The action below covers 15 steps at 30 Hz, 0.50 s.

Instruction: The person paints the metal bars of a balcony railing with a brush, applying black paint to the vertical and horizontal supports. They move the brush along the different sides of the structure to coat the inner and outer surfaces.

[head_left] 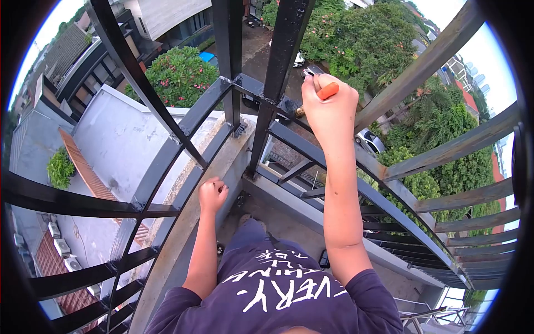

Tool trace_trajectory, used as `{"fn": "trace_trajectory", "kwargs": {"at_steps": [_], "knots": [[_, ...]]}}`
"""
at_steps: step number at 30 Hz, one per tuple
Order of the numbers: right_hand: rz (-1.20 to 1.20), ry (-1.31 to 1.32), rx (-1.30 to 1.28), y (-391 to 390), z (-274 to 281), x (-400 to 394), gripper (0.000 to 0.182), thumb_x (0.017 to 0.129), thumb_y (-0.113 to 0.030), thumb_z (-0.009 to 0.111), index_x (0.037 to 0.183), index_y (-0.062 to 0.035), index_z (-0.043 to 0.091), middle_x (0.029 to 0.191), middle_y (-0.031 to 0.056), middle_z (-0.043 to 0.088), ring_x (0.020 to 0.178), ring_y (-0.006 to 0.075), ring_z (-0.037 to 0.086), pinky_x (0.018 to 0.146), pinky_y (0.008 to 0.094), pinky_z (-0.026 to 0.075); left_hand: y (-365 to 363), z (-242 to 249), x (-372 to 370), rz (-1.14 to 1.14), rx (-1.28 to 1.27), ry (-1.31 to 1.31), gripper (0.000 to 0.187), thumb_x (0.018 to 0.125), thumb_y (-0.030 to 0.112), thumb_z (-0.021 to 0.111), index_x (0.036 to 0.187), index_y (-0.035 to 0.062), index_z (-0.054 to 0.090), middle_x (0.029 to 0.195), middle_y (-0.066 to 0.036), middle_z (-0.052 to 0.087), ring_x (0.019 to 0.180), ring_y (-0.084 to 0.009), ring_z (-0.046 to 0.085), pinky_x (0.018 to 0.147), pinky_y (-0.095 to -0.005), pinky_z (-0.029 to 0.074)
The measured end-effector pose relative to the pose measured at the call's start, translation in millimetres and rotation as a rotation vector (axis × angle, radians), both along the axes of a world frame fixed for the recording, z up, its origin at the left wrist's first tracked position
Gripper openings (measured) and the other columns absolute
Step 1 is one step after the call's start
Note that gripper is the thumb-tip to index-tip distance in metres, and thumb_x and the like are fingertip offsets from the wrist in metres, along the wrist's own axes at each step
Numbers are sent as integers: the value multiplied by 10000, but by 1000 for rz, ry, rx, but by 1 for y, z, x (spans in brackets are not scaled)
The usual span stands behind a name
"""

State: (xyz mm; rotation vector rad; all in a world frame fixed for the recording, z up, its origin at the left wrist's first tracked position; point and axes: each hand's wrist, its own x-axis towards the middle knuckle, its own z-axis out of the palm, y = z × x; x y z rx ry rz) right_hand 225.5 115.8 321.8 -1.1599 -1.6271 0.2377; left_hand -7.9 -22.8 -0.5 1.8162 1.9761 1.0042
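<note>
My right hand [332,106] is raised past the corner post, fingers wrapped around an orange-handled paintbrush [328,91]. A bit of metal shows beyond the fingers; the brush's far end is mostly hidden. Left of that hand stands a glossy black upright bar [276,61] of the metal railing. Lower down, my left hand [213,195] is curled into a loose fist with nothing showing in it. It hovers close to the concrete ledge [186,217] under the railing. Bars on the left look shiny black, while an upper bar [425,58] on the right is dull grey and worn.
The railing wraps around me at the corner of a high balcony with a concrete floor [289,206]. Beyond it lie a white flat roof [125,131], a flowering tree [181,78], leafy trees [361,44] and a parked car [371,139] far below. Air-conditioner units [61,247] sit lower left.
</note>
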Motion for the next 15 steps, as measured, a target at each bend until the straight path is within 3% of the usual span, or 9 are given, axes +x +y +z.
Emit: {"fn": "trace_trajectory", "kwargs": {"at_steps": [2,3,6,7,8,10,13,15], "knots": [[-52,-96,-69,-9,12,1,420,929,-117,679,635,-5,401,531,7,368,482,63,378,429,288,374,1,0,1,-5,-2,-5,231,709,201,651,647,-12,589,671,-147,527,653,-360,576,601,-457,456],[-73,-26,19,-9,14,1,416,923,-125,689,643,1,408,548,19,385,479,81,340,422,303,348,0,1,2,-6,0,7,225,704,199,655,632,-3,587,669,-141,530,660,-356,583,612,-455,469],[-41,103,89,-6,5,-3,370,870,-50,685,637,39,412,555,126,424,474,248,375,510,375,369,3,0,-1,-14,6,24,221,696,198,659,613,8,582,669,-134,534,676,-354,590,629,-456,482],[63,156,-197,-11,4,-6,376,868,-34,687,636,31,398,553,110,395,483,230,330,498,366,330,1,-1,-1,-18,4,24,221,695,197,659,610,8,581,670,-134,535,679,-355,590,633,-457,483],[13,-59,-3,-10,2,-3,391,867,-38,695,635,25,386,551,106,372,485,219,302,499,363,310,-1,-2,0,-24,-2,26,220,695,196,659,610,8,582,671,-133,536,678,-354,589,631,-458,482],[-36,-26,-62,-17,10,1,403,861,-29,703,629,21,379,562,109,363,481,225,316,500,357,307,2,-2,0,-34,2,34,218,695,195,658,609,8,583,672,-132,539,677,-353,588,628,-460,480],[-111,150,237,-17,4,-2,408,857,-18,707,624,16,374,575,110,369,489,225,317,500,359,306,1,-1,-1,-46,9,40,213,694,188,660,606,10,585,674,-132,543,684,-353,592,637,-459,482],[-86,50,163,-18,-6,-3,407,858,-12,706,621,16,377,580,106,372,491,221,321,499,354,303,0,-2,1,-47,21,47,210,698,189,669,608,14,595,678,-129,547,693,-353,595,646,-457,484]]}}
